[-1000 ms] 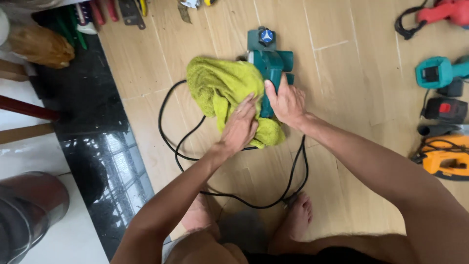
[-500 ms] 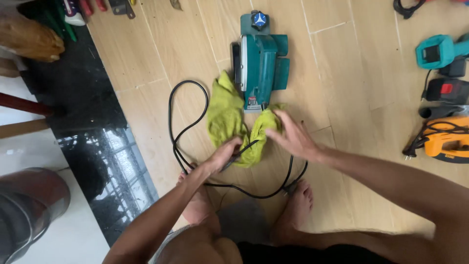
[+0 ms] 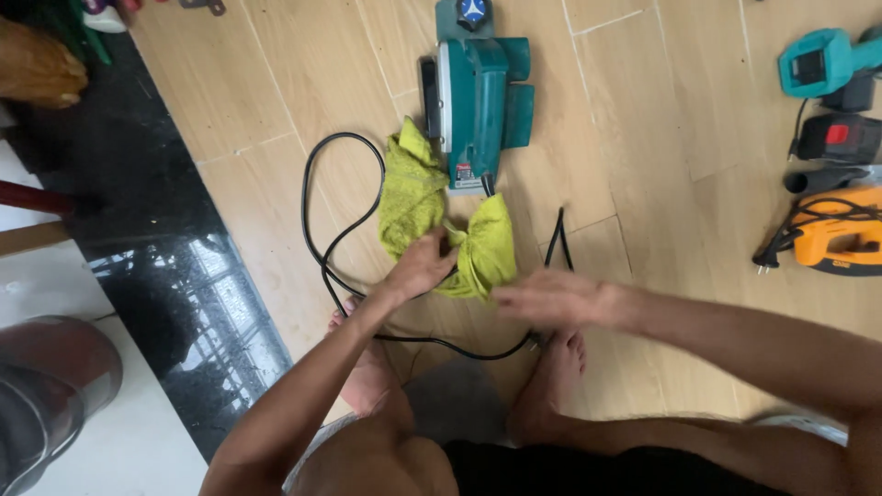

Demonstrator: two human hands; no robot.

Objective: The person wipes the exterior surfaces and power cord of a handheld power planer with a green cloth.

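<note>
A teal electric planer [image 3: 482, 96] lies on the wooden floor [image 3: 643, 147]. A yellow-green cloth [image 3: 413, 197] is bunched at its near left corner. My left hand [image 3: 424, 264] pinches the cloth where the planer's black cord [image 3: 326, 243] runs through it. My right hand [image 3: 551, 298] is blurred, just right of the cloth, palm down with fingers stretched and nothing visibly in it. The cord loops on the floor to the left and passes in front of my bare feet [image 3: 551, 386].
Power tools lie at the right: a teal one [image 3: 822, 60], a black battery unit [image 3: 841, 138], an orange tool [image 3: 841, 239] with its plug. A dark glossy floor strip [image 3: 165, 266] runs along the left, with a dark round vessel [image 3: 46, 395] at the lower left.
The cloth came off the planer and is bunched around the cord. My right hand let go of the cloth and moved right; my left hand stays on it.
</note>
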